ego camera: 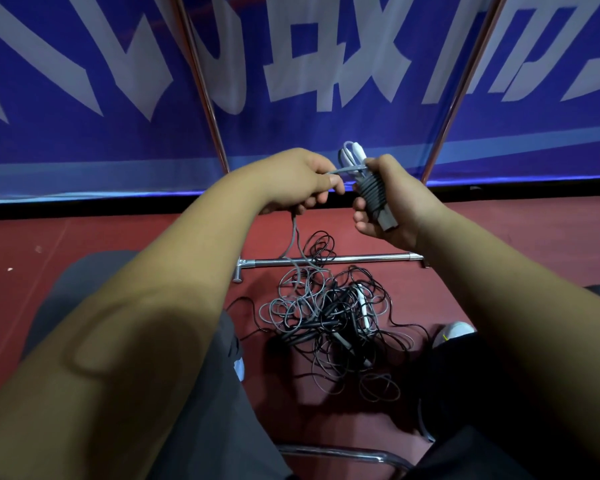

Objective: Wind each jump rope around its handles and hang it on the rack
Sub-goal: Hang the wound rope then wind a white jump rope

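Above the floor pile (329, 317), right grip (399, 202) clasps wound handles (373, 195); left grip (298, 178) pinches their rope (347, 169).

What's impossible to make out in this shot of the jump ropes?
Rack: head view, top cut off by the upper edge, hanging spots unseen.
Pile of ropes: head view, too tangled to count.
Handles: head view, mostly covered by wound grey rope and fingers of the right hand.
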### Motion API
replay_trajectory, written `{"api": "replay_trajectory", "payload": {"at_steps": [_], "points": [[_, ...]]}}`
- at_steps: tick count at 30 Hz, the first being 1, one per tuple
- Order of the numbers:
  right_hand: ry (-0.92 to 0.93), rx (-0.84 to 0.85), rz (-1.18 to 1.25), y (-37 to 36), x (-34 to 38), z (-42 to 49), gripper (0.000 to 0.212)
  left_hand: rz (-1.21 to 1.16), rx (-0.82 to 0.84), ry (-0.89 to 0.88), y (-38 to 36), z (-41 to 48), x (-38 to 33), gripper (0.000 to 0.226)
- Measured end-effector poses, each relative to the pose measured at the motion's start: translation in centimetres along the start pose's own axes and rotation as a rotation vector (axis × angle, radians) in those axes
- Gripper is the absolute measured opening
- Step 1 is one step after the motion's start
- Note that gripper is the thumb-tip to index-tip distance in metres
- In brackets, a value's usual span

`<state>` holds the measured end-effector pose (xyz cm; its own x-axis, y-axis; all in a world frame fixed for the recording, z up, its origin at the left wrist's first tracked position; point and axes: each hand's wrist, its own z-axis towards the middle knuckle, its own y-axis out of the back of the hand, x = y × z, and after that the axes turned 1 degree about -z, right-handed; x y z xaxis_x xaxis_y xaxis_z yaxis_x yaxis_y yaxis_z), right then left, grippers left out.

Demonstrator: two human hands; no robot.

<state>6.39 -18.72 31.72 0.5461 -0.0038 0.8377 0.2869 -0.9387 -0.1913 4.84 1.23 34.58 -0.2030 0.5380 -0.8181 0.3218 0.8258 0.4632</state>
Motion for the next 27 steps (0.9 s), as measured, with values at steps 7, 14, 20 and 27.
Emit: {"api": "replay_trajectory", "payload": {"at_steps": [7,14,20,27], "points": [[-0.006,0.002,0.034,0.6,0.6,-0.3,0.03,-0.253,0.066,0.046,0.4,0.2,-0.1,0.029],[-0.069,0.143,0.042,-0.1,0.7,-0.8,0.037,0.094,-0.033,0.028,1.0,-0.7,-0.1,0.008],[-0.074,0.171,0.043,-0.2,0.8,-1.0,0.048,0.126,0.051,0.108,0.0,0.0,0.6,0.024],[-0.036,0.141,0.107,0.5,1.2,-1.0,0.034,0.135,0.195,0.042,1.2,-0.1,1.6,0.018]]}}
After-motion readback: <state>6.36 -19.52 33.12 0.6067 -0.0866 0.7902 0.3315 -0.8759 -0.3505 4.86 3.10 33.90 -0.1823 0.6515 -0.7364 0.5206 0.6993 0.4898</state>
